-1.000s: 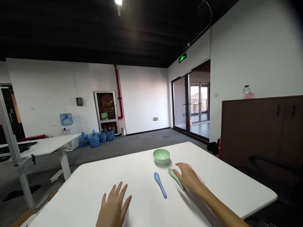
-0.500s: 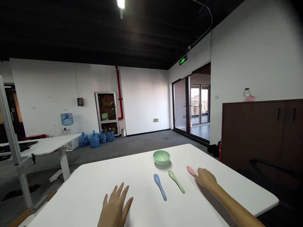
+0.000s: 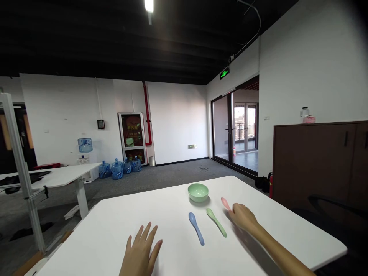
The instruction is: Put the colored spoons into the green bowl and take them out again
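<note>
My right hand (image 3: 243, 217) is closed around the handle of a pink spoon (image 3: 225, 203), whose bowl end sticks out past the fingers toward the far left. Just left of it, a green spoon (image 3: 216, 222) lies slantwise on the white table (image 3: 172, 214). Beside that one rests a blue spoon (image 3: 196, 228). Behind the spoons stands a light green bowl (image 3: 198, 192), upright, with nothing visible inside. My left hand (image 3: 141, 249) is held with spread fingers over the table's near left part, apart from the spoons; whether it touches the surface I cannot tell.
A dark brown cabinet (image 3: 313, 161) stands to the right, with a dark chair (image 3: 324, 207) in front of it. Another white table (image 3: 69, 173) is at the left behind a metal post (image 3: 21, 165). Several blue water jugs (image 3: 117, 169) stand by the far wall.
My right hand has moved left with the pink spoon, bringing it closer to the bowl and the green spoon. The view has turned slightly left. My left hand stays spread in place.
</note>
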Demonstrator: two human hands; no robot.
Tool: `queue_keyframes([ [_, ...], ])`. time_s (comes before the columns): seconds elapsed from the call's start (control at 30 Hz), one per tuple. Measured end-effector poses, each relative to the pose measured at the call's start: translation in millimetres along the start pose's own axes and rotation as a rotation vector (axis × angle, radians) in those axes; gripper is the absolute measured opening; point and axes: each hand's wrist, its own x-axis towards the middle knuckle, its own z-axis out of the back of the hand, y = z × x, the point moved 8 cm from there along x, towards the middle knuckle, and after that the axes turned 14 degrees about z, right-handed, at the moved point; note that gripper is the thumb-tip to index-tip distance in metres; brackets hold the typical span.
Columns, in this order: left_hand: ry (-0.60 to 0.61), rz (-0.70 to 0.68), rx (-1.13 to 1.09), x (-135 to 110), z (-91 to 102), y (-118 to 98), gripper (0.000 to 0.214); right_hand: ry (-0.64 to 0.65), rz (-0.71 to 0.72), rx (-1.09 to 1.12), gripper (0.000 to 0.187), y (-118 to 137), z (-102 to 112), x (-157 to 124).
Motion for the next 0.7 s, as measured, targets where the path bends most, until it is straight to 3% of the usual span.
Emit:
queue_keyframes([
  [0.13, -0.018, -0.006, -0.035, -2, 4.8, -1, 0.053, -0.030, 0.135, 0.029, 0.030, 64, 8, -4],
  [0.3, 0.004, 0.007, 0.000, -4, 7.2, 1, 0.054, 0.009, 0.175, 0.052, 0.031, 116, -14, -10],
  [0.43, -0.017, 0.013, -0.015, -3, 7.6, 8, 0.052, 0.020, 0.184, 0.016, 0.034, 133, -33, -10],
  [0.7, -0.016, 0.022, -0.006, -5, 4.2, 16, 0.053, 0.032, 0.152, 0.035, 0.051, 138, -58, -9],
])
